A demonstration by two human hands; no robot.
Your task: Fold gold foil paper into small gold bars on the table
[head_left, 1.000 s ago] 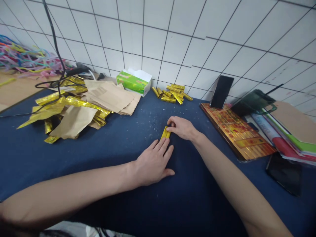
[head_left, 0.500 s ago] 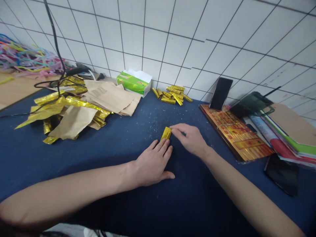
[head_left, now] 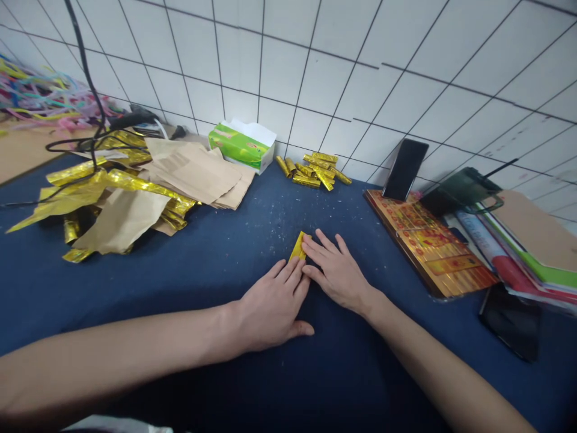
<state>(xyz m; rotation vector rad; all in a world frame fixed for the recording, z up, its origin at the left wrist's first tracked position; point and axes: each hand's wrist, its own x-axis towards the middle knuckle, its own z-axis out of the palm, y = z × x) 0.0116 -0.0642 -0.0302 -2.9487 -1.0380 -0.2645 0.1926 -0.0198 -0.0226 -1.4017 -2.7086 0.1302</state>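
A small folded strip of gold foil paper (head_left: 298,246) lies on the dark blue tabletop in front of me. The fingertips of my left hand (head_left: 276,304) rest flat on its near end, with the thumb held out to the side. My right hand (head_left: 337,269) lies against the strip's right edge, fingers spread and fingertips touching the foil. Part of the strip is hidden under the fingers. Beyond it, by the wall, sits a small pile of rolled gold foil tubes (head_left: 315,171).
Gold foil scraps (head_left: 67,204) and brown paper sheets (head_left: 193,171) lie at left, with a black cable (head_left: 92,84) over them. A green tissue box (head_left: 238,144) stands behind. At right are a leaning phone (head_left: 406,169), an orange patterned box (head_left: 433,246), stacked folders (head_left: 536,240) and a dark phone-like slab (head_left: 511,322).
My right hand has gone from a pinch at the strip's far right corner to spread fingers laid along its right edge. The left hand stays pressed on the strip.
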